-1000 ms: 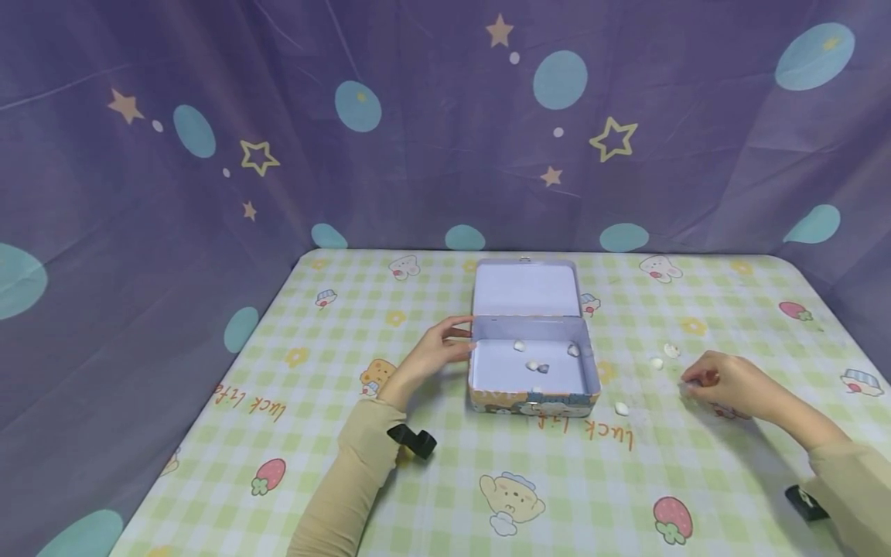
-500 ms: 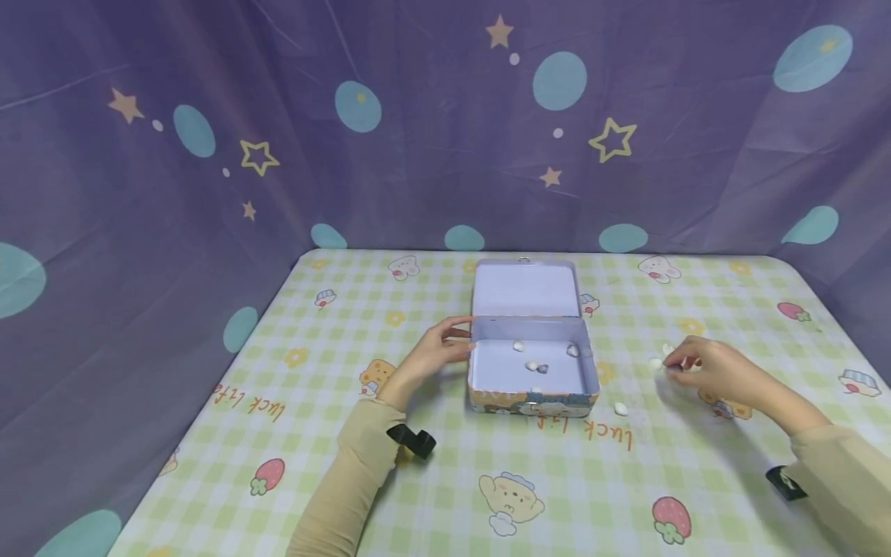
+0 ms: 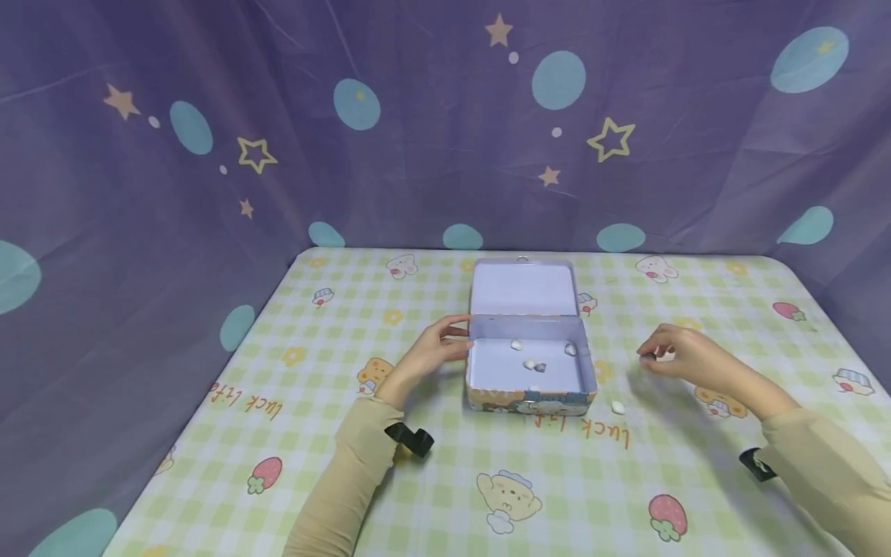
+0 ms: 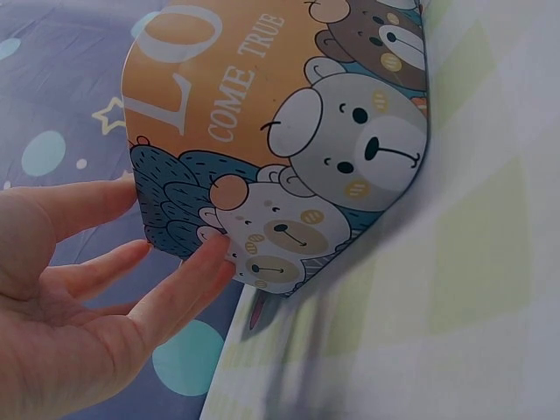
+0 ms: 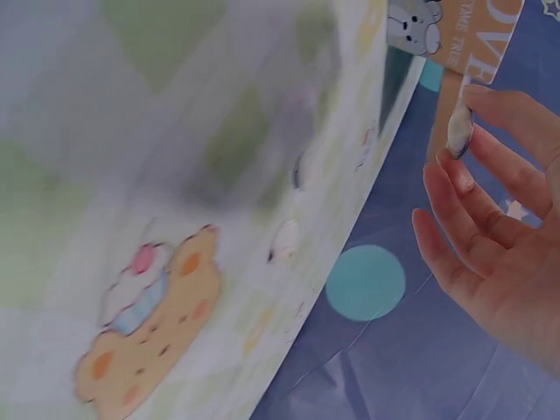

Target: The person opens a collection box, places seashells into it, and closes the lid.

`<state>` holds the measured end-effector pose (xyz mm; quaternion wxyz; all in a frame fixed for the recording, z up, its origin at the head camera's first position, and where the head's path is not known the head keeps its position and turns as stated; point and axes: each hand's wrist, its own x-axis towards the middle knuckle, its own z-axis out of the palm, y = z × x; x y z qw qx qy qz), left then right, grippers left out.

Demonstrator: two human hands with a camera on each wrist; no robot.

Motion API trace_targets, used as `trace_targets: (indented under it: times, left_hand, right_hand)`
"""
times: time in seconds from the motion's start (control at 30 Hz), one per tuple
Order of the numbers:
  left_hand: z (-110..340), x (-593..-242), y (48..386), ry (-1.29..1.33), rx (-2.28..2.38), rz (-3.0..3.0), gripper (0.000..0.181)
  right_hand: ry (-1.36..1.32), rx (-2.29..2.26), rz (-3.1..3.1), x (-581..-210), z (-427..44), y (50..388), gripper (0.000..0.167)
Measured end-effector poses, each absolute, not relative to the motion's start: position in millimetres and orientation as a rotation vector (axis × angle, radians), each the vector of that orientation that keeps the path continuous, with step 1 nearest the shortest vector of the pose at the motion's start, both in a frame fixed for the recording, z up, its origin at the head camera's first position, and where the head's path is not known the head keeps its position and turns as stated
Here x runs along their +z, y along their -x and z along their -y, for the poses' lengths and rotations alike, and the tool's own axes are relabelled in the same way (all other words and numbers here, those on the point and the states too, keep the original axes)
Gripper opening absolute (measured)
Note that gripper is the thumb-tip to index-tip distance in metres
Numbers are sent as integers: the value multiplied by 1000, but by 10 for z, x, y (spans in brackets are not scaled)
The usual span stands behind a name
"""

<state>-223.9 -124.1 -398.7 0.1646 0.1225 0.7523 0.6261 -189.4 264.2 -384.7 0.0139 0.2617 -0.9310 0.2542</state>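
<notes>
An open tin box point(image 3: 532, 402) with its lid tipped back stands mid-table, and several small seashells point(image 3: 517, 345) lie inside. My left hand point(image 3: 428, 356) touches the box's left side with loosely extended fingers; in the left wrist view they meet the printed bear wall point(image 4: 337, 144). Right of the box, my right hand point(image 3: 696, 362) is held above the cloth. Between its thumb and fingertips it pinches a small pale seashell with a dark edge point(image 5: 459, 131). The head view mostly hides this seashell behind the fingers.
One white seashell point(image 3: 617, 408) lies on the checked tablecloth point(image 3: 390, 503) near the box's front right corner. In the right wrist view another seashell point(image 5: 284, 241) rests on the cloth below my right hand. A purple curtain point(image 3: 418, 170) hangs behind the table.
My right hand has moved left toward the box with the pinched seashell, passing over the two seashells on the cloth, now hidden in the head view. My left hand stays at the box.
</notes>
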Motion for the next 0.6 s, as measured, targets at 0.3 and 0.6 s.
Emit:
trace_targets:
  times: [0.3,0.6]
  left_hand:
    - [1245,-3987,2240,-348,1782,-2140,52]
    - [1239,-4003,2249,-321,1791,-2149,50]
  right_hand:
    - [-847,774,2880,-3768,-2431,1978,10]
    - [-902,746,2850,-3680,-2279,2017,9]
